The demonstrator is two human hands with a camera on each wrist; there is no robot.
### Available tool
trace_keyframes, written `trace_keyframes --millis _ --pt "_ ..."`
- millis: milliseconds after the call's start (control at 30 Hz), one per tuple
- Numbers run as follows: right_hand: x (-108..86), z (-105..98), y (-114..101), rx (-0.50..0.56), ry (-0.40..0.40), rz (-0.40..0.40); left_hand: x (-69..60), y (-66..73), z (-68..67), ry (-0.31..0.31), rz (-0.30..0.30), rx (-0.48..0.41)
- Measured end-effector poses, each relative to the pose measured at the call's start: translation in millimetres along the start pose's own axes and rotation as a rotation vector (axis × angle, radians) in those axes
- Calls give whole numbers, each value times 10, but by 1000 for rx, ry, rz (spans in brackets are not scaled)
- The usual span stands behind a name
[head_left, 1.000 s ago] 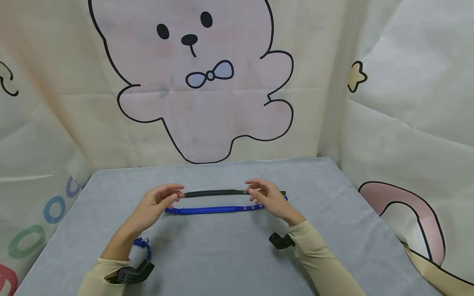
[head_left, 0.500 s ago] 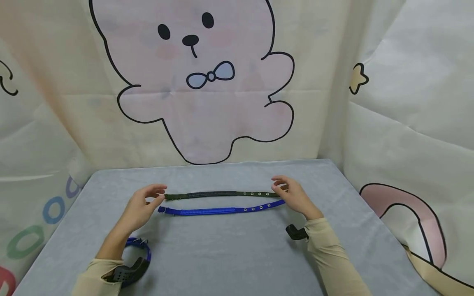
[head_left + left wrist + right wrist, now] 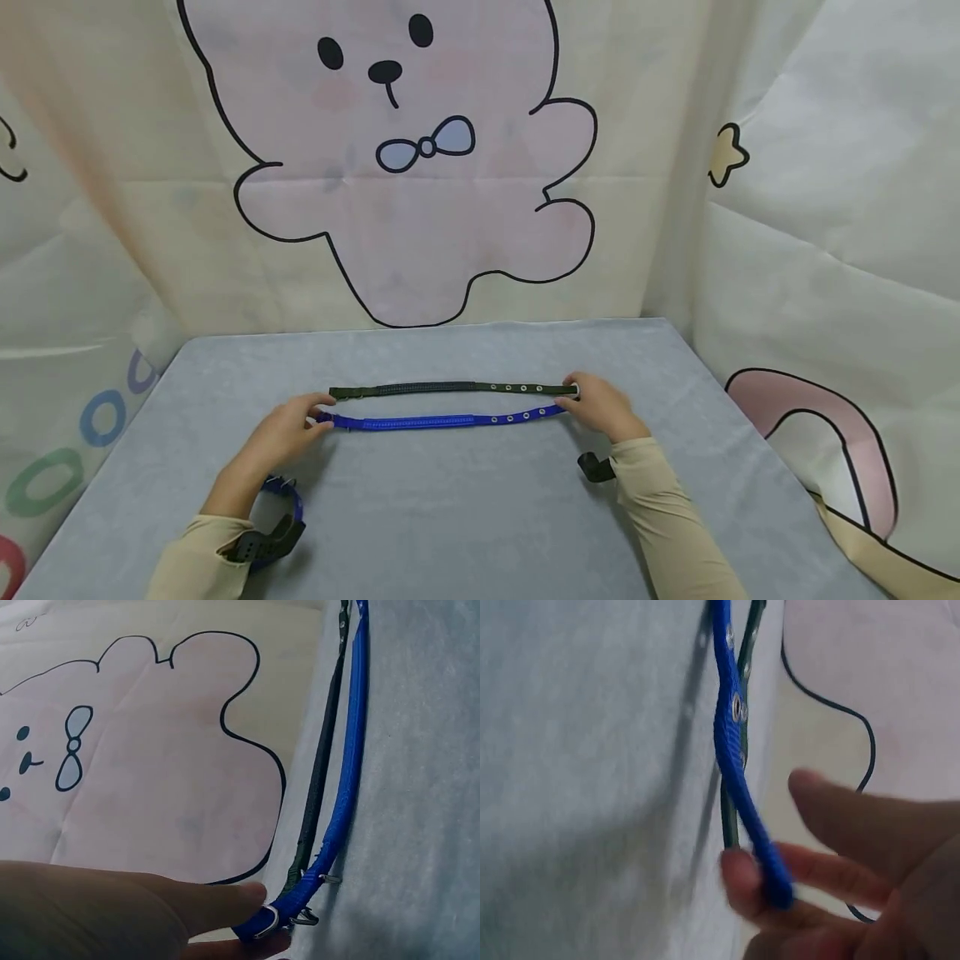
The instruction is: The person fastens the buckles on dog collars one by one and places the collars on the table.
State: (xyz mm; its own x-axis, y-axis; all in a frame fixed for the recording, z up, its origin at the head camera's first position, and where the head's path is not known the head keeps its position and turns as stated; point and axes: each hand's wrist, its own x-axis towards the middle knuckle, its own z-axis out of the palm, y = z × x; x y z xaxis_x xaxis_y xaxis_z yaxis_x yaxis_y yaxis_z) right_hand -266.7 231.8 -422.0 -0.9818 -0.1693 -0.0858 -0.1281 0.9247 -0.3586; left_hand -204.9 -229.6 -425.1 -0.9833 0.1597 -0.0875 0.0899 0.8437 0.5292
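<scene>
A long blue pet collar point(image 3: 420, 423) with metal eyelets is stretched left to right across the table. My left hand point(image 3: 283, 433) pinches its buckle end; in the left wrist view a metal D-ring sits by the thumb. At the other end my right hand point(image 3: 600, 408) holds the strap tip. The right wrist view shows that tip between the fingers, with the thumb apart. Just behind lies a dark green collar point(image 3: 427, 387), straight and roughly parallel. Its right end meets the right hand's fingers; whether they grip it I cannot tell.
A second blue collar point(image 3: 298, 504), buckled into a loop, lies by the left forearm, partly hidden by the black wrist camera point(image 3: 266, 543). The grey cloth-covered table point(image 3: 450, 517) ends at a printed bear curtain point(image 3: 420, 250).
Both hands have spread outward along the dark green collar, then come to the ends of the front blue one. The left hand now grips its buckle end. The looped collar stays put.
</scene>
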Motion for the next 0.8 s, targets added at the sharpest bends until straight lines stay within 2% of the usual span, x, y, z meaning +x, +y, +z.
trace_keyframes --millis 100,200,367,433,600,800 --pt "20 7 -19 99 15 -26 5 17 -10 -28 -1 13" --pt "41 -11 -55 257 71 -55 13 41 -37 -29 9 4" --pt "63 -25 -134 485 121 -121 1 72 -59 -32 48 -54" --pt "65 -13 -154 516 112 -132 -5 74 -54 -30 80 -76" --pt "80 52 -165 509 90 -143 -9 63 -34 -3 127 -97" --pt "118 116 -144 479 75 -187 -8 61 -18 29 127 -108"
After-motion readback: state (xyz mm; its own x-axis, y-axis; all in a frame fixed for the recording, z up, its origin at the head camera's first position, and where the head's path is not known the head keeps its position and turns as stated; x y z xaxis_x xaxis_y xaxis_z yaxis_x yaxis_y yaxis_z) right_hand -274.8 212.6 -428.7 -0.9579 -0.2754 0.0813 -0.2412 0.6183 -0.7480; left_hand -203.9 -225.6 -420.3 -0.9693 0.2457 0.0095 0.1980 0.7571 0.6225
